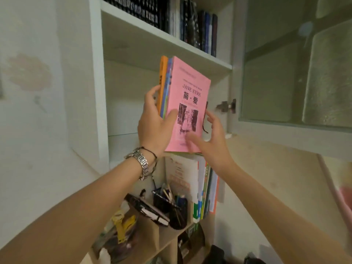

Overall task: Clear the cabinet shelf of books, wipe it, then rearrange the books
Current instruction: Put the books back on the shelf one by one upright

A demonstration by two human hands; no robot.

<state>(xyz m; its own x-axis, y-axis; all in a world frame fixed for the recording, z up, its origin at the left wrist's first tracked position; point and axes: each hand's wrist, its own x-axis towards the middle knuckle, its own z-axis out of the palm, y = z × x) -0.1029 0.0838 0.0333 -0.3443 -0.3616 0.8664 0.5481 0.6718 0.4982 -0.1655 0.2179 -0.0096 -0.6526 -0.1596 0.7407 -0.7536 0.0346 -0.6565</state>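
The left hand point(155, 122) grips a small upright stack of books, fronted by the pink Jane Eyre paperback point(187, 103), in front of the open cabinet shelf point(167, 40). At four o'clock, the right hand point(212, 139) hovers with fingers spread, fingertips brushing the cover's lower edge.

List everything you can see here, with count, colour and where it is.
pink book: one, pink, front of the held stack, before the middle shelf
held books behind it: several, orange, blue, green
upper-shelf books: a row, dark, top shelf
cabinet door: one, pale, glazed, open at right
lower books: a row, white, green, orange, below
pen holder: one, black, lower unit
watch: one, silver, left wrist
left hand: grips the stack
right hand: open, fingers on the pink cover
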